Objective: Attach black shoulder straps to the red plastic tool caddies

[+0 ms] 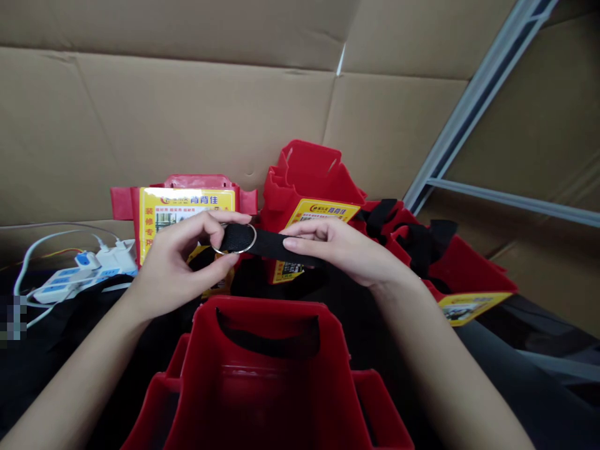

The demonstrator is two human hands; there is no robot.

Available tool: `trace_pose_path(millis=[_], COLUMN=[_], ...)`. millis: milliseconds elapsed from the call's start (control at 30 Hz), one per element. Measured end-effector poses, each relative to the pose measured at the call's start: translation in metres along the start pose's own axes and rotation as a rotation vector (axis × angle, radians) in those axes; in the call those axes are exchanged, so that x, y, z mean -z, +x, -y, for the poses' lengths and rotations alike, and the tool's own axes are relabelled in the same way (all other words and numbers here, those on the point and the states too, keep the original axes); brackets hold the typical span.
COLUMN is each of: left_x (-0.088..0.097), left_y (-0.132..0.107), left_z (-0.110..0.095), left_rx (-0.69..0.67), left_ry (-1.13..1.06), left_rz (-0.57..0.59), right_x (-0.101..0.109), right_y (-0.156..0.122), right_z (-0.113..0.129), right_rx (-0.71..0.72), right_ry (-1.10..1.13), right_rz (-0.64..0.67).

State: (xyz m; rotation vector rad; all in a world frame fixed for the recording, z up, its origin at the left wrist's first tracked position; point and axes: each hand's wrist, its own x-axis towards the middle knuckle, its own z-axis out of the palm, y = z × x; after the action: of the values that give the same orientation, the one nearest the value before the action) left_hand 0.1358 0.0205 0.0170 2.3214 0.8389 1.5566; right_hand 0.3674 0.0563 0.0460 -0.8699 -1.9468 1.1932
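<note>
As the left hand curls thumb and fingers onto the metal ring, the right hand pinches the black strap, both held up past the far rim of the nearest red bin.

Soft, light webbing by the look of it, bending easily and wanting a thumb-and-finger pinch across its width; the ring looks stiff, perhaps slippery, best gripped at its edge. Harder to call: the strap's other end vanishes behind the right hand, the dark area below shows no clear edges, and the bin's near side is cut off.
</note>
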Motion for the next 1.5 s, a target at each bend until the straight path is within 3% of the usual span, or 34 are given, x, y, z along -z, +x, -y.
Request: trace_pose_path(millis=[233, 400, 533, 667, 800, 967, 1100, 1200, 1333, 1500], left_x=[0.002, 0.000, -0.001, -0.002, -0.004, -0.008, -0.011, -0.013, -0.013, -0.013], left_y=[0.003, 0.002, 0.001, 0.002, 0.003, 0.003, 0.002, 0.001, 0.001, 0.002], left_z=[-0.001, -0.006, -0.005, -0.001, 0.002, 0.001, 0.000, 0.001, 0.002, 0.006], left_rx=[-0.029, -0.048, -0.088, -0.084, -0.102, -0.079, 0.038, 0.082, 0.114, 0.103], left_ry=[0.216, 0.362, 0.413, 0.387, 0.371, 0.322, 0.199, 0.105, 0.018, 0.026], left_rz=[0.127, 0.187, 0.229, 0.193, 0.189, 0.155, 0.115, 0.122, 0.133, 0.180], right_x=[0.002, -0.002, -0.002, -0.001, -0.003, -0.012, -0.020, -0.025, -0.028, -0.027], right_y=[-0.001, -0.001, -0.002, -0.003, 0.001, 0.007, 0.006, 0.005, 0.009, 0.017], right_z=[0.001, 0.001, 0.003, 0.001, -0.006, -0.011, -0.008, -0.007, -0.012, -0.021], right_rx=[0.029, 0.019, 0.061, 0.107, 0.148, 0.247, 0.185, 0.143, 0.089, 0.193], right_ry=[0.209, 0.130, 0.184, 0.315, 0.277, 0.136, 0.054, 0.011, 0.025, 0.132], right_rz=[0.048, -0.007, 0.086, 0.157, 0.207, 0.060, 0.081, 0.009, -0.075, -0.054])
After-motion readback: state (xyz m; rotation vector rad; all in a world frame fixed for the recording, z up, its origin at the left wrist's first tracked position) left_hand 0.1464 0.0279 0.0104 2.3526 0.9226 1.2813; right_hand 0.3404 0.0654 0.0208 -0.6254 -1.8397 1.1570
